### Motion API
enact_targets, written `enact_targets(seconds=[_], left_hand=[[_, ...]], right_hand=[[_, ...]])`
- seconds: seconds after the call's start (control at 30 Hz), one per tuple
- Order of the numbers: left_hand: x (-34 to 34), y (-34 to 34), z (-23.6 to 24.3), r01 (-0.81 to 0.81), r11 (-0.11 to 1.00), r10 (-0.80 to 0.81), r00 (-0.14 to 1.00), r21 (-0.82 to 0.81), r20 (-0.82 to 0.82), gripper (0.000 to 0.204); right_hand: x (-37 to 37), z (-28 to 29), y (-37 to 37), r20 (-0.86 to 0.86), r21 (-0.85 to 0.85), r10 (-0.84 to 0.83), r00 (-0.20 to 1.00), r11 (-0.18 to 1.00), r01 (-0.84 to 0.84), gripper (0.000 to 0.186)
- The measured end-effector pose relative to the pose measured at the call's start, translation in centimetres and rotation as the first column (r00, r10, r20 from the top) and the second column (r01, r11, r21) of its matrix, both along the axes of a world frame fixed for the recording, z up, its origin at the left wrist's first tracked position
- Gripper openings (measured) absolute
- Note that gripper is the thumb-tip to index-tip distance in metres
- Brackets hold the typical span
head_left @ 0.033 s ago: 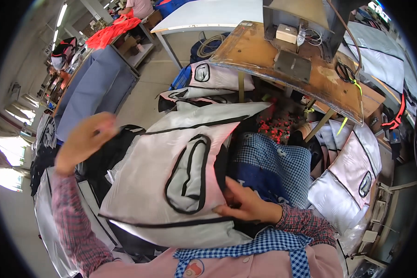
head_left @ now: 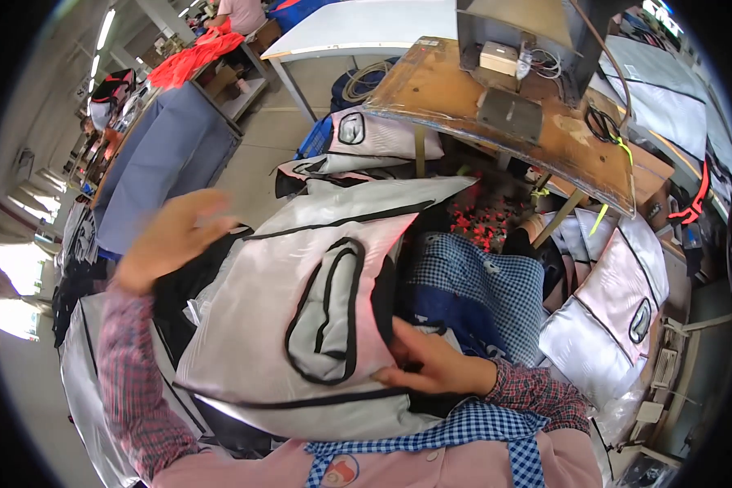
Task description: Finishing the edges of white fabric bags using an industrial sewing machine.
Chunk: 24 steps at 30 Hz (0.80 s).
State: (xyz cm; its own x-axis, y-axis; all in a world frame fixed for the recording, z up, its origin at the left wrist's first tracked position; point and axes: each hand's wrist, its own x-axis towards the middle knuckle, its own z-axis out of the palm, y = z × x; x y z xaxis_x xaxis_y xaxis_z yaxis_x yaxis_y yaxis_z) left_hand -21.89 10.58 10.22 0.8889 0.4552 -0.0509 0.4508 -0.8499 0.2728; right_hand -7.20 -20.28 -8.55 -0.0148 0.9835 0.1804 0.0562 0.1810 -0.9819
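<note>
A silver-white fabric panel (head_left: 301,309) with black piping and a black-edged oval window lies across my lap, sloping up toward the bench. My right hand (head_left: 431,362) grips its right edge, thumb on top, over dark fabric beneath. My left hand (head_left: 167,240) is raised at the panel's upper left with fingers spread and blurred; I cannot tell whether it touches the cloth. Blue checked fabric (head_left: 484,285) lies just right of the panel.
A worn wooden workbench (head_left: 496,122) with a grey machine housing (head_left: 529,32) stands ahead. More silver panels are stacked below it (head_left: 374,134) and at the right (head_left: 610,309). A grey-blue covered table (head_left: 167,163) stands left, a white table (head_left: 366,24) behind, red fabric (head_left: 195,57) far left.
</note>
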Motion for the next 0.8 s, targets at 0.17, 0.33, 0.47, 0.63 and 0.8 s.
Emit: enact_targets(seconds=[0.17,0.33,0.47,0.63,0.8], left_hand=[[13.0,-2.1,-9.2,0.407,0.892,-0.422,0.906,-0.197,-0.038,0.061],[18.5,-4.8,-14.4,0.437,0.636,-0.476,0.871,-0.636,0.123,0.055],[20.3,-7.1,-13.6,0.551,0.518,-0.63,0.763,-0.654,0.144,0.045],[21.2,-8.1,-12.3,0.566,0.562,-0.677,0.734,-0.603,0.058,0.026],[22.8,-4.8,-13.3,0.503,0.773,-0.382,0.856,-0.386,0.35,0.026]], right_hand=[[0.9,4.2,-1.9,0.245,0.183,0.137,0.96,0.966,-0.185,0.057],[0.8,4.2,-3.5,0.159,0.356,0.013,0.987,0.932,-0.069,0.062],[1.1,3.7,-4.2,0.087,0.505,-0.103,0.991,0.862,0.045,0.062],[2.4,3.7,-4.7,0.011,0.359,-0.054,0.998,0.932,0.046,0.063],[7.4,5.2,-4.9,0.176,0.357,-0.297,0.938,0.908,0.221,0.044]])
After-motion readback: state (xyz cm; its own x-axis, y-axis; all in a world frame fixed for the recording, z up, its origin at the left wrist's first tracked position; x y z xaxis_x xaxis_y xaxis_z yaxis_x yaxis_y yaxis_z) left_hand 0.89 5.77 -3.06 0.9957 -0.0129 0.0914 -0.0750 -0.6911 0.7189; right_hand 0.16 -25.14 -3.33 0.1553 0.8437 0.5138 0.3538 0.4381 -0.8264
